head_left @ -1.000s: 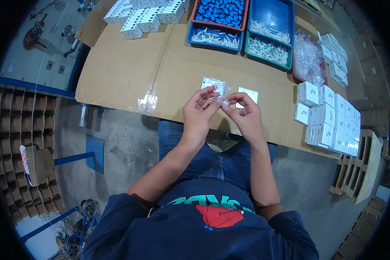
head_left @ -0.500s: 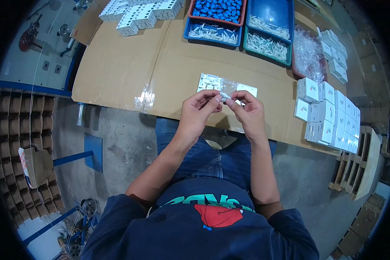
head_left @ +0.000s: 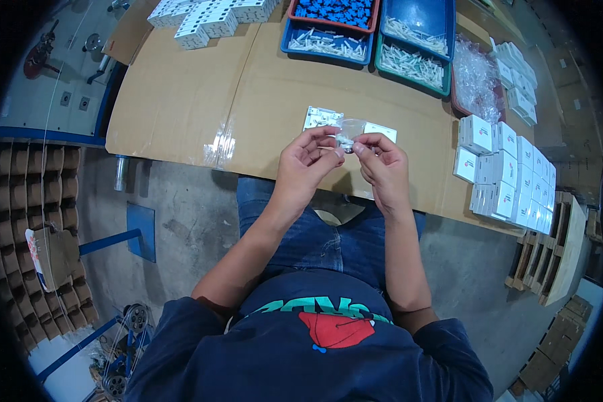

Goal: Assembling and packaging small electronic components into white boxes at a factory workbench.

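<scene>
A small clear plastic bag [head_left: 345, 142] with little white pieces bunched at its bottom hangs between my two hands, above the table's near edge. My right hand [head_left: 386, 169] pinches its right side between thumb and index finger. On the other side, my left hand [head_left: 305, 167] has its index finger and thumb against the bag, with the other fingers curled. Just beyond lies a white tray-like box part [head_left: 321, 118] with small pieces in it. A plain white box part [head_left: 380, 132] sits to its right, partly hidden by my right hand.
Along the cardboard-covered table's [head_left: 174, 100] far side stand a red bin of blue pieces [head_left: 335, 9], a blue bin [head_left: 326, 45] and a green bin [head_left: 412, 67] of white pieces. Crumpled clear bags [head_left: 477, 80] fill another bin. White boxes [head_left: 506, 167] are stacked at right, more [head_left: 208, 23] far left.
The white pieces now hang lower in the bag, which stands more upright. My left thumb and index finger have spread further apart. The whole view has shifted slightly.
</scene>
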Action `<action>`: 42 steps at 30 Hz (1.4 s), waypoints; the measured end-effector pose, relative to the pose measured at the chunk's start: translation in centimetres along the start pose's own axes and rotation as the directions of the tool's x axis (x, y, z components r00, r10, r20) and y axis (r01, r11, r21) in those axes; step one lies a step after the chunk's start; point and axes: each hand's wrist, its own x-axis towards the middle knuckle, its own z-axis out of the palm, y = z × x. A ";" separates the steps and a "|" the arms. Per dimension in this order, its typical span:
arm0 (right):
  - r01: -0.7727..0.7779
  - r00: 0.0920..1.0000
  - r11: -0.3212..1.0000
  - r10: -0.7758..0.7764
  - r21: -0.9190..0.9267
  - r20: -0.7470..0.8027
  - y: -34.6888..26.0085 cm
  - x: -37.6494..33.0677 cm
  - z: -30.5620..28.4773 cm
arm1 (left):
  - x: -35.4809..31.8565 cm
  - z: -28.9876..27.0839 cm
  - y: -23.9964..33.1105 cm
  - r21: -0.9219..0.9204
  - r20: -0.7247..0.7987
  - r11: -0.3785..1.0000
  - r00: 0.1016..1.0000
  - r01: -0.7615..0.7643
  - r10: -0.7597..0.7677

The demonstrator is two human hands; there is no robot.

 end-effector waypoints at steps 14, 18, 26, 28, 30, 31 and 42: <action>-0.017 1.000 0.995 0.018 -0.101 0.008 -0.1 -0.1 0.6 | 0.0 -0.4 -0.7 0.036 0.016 0.999 0.999 -0.039 0.038; -0.053 0.998 0.992 0.056 -0.111 0.024 0.0 -0.1 0.3 | 0.1 -0.4 -1.0 0.048 -0.010 0.997 0.998 -0.059 0.060; -0.046 0.999 0.995 0.048 -0.092 0.016 -0.3 -0.2 0.7 | -0.1 -0.2 -1.2 0.013 -0.078 0.997 0.994 -0.072 0.072; -0.072 0.997 0.995 0.072 -0.066 0.012 -0.4 -0.3 0.6 | -0.2 -0.3 -0.9 -0.033 -0.074 0.999 0.997 -0.033 0.031; -0.071 0.997 0.994 0.070 -0.086 -0.014 0.0 -0.2 0.4 | -0.1 -0.4 -0.8 -0.080 -0.067 0.997 0.998 0.005 -0.010; -0.071 0.997 0.994 0.070 -0.085 -0.015 0.1 -0.1 0.3 | -0.1 -0.5 -1.0 -0.061 -0.063 0.998 0.998 0.002 -0.006; -0.112 0.993 0.989 0.114 -0.101 0.020 -0.2 -0.1 -0.1 | -0.1 -0.4 -0.6 0.053 -0.003 0.996 0.998 0.069 -0.069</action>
